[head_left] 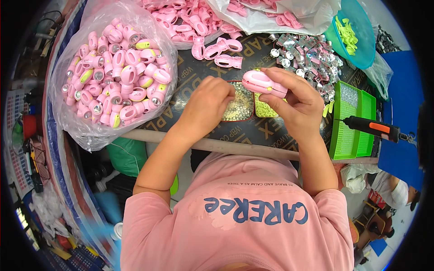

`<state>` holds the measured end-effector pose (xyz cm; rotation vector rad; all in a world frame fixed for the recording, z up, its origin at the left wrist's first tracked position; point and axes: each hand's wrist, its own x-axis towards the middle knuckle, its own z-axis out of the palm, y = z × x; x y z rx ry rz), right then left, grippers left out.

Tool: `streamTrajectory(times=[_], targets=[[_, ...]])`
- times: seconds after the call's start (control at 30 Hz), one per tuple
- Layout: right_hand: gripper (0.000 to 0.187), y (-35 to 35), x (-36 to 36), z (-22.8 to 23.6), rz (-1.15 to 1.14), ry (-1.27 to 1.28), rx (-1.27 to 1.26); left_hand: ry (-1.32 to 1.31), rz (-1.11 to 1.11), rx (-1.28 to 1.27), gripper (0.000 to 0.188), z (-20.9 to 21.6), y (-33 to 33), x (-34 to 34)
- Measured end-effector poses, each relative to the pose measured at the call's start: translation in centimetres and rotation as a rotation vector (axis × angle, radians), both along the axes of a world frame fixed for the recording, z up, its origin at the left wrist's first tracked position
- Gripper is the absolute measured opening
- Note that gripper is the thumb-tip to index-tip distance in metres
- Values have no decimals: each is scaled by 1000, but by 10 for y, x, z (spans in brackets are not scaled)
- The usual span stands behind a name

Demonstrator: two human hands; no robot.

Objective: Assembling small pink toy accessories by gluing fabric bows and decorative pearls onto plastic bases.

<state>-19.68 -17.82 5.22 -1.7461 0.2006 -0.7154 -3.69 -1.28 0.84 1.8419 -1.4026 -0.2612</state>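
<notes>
My right hand (300, 97) grips a small pink flashlight (257, 81) with a yellow-green button, holding it above the table. Its long side shows a seam between two shell halves. My left hand (208, 106) is at the rim of a shallow tray of small silvery ring-like parts (238, 105); its fingertips are pressed together, and what they pinch, if anything, is hidden. Just under the flashlight lies a second tray of small yellow-green pieces (266, 109). Loose pink shell halves (228, 61) rest beyond my hands.
A clear bag of pink flashlights (115, 74) stands left. More pink shells (194, 22) pile at the back. Metallic inner parts (303, 54) heap at the right, before a teal bowl (364, 38). A green tray (355, 122) and a black-and-orange electric screwdriver (375, 128) are far right.
</notes>
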Motion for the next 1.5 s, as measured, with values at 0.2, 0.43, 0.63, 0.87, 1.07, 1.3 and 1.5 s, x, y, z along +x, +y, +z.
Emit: streamTrajectory(times=[0.2, 0.43, 0.63, 0.87, 1.07, 1.3, 1.5], targets=[[47, -4, -3, -1, -33, 13, 115, -266, -64, 75, 12, -2, -4, -2], [47, -2, -5, -2, -31, 11, 63, -368, -105, 169, 7, -4, -11, -9], [46, -2, -7, -1, -23, 35, 66, -280, -78, 119, 7, -8, -5, -6], [45, -3, -6, -7, -47, 124, -6, 285, 150, -274, 16, 16, -5, -8], [46, 1, -2, -6, -36, 134, -43, 102, 81, -514, 28, 19, -4, -7], [46, 4, 0, -5, -27, 117, -35, 100, 84, -569, 33, 20, -3, -4], [47, 3, 0, -4, -33, 113, -58, 2, 75, -564, 33, 23, -2, -3]])
